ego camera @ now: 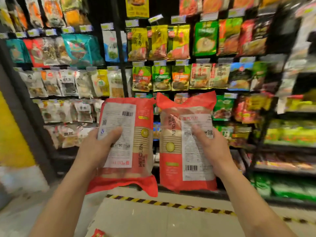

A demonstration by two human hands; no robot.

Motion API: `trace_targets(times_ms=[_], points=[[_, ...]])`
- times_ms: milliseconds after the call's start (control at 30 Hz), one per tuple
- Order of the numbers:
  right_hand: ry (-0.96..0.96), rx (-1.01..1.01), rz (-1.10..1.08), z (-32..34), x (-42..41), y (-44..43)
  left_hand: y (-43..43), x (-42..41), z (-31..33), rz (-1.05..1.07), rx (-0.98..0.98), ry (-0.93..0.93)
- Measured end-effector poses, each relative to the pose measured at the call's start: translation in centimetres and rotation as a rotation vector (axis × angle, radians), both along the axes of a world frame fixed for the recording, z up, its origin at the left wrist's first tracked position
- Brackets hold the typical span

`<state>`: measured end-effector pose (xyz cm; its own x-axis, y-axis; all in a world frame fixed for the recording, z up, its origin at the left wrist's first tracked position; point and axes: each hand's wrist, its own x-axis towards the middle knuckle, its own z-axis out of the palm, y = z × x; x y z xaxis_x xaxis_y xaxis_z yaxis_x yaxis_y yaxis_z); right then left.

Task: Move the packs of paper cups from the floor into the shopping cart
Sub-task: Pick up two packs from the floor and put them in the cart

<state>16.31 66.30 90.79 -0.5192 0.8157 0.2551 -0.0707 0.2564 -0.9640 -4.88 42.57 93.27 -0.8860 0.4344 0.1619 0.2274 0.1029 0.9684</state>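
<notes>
I hold two red packs of paper cups upright in front of me, side by side, their white label sides toward me. My left hand point(95, 144) grips the left pack point(126, 144) along its left side, thumb across the label. My right hand point(213, 146) grips the right pack point(186, 142) along its right side. A red corner of another pack point(97, 234) shows at the bottom edge on the floor. No shopping cart is in view.
Black shelves point(123, 69) full of hanging food packets fill the wall ahead and to the right. A yellow and black striped line point(171, 204) runs across the pale floor below the packs. A yellow panel point(12, 134) stands at the left.
</notes>
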Motion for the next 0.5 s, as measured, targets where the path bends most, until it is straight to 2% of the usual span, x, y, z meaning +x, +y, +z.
trace_targets(times_ms=[233,500], points=[[-0.008,-0.058,-0.328,-1.4,20.8,11.3,19.8,13.7,-1.3,-0.322,0.003,-0.033],[-0.034,-0.088,-0.727,-3.6,42.9,18.6,38.2,33.8,-3.2,-0.724,-0.005,-0.095]])
